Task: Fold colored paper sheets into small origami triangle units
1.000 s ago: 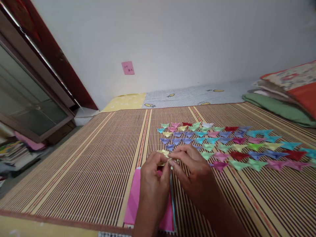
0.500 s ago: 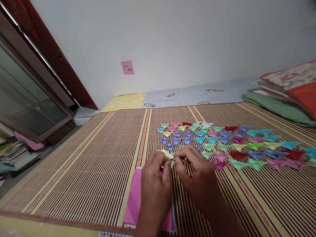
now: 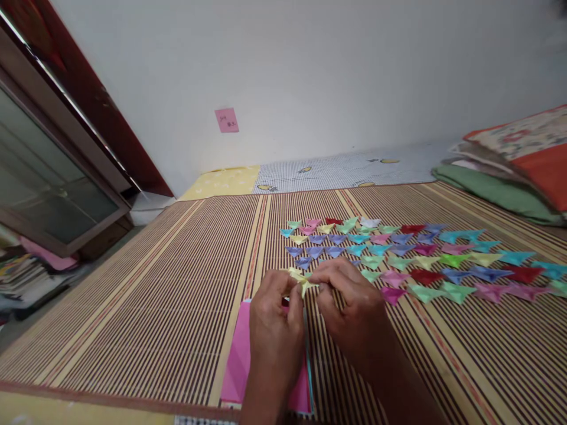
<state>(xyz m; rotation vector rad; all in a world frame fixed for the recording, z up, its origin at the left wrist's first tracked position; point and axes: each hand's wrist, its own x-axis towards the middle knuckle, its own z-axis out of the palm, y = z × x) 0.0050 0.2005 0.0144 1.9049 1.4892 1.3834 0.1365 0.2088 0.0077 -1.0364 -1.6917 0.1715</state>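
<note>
Between my two hands is a small pale yellow folded paper piece [image 3: 303,281]. My left hand [image 3: 277,319] pinches its left side between thumb and fingers. From the right, my right hand [image 3: 349,301] grips its other end with thumb and forefinger. Under my left wrist lies a stack of coloured paper [image 3: 238,360], bright pink on top with a blue edge showing. Rows of folded paper boats [image 3: 426,276] in many colours spread beyond and to the right of my hands; a few are partly hidden behind my fingers.
A striped bamboo mat [image 3: 146,307] lies under everything. Folded cloths and a cushion [image 3: 522,153] are piled at the right. A pink note [image 3: 227,120] is stuck on the white wall. Books [image 3: 26,277] and a glass-doored cabinet [image 3: 53,171] stand at the left.
The yellow paper has turned and spread a little between my fingers, showing more of its face. My right fingertips have shifted slightly along it. The view has moved a little.
</note>
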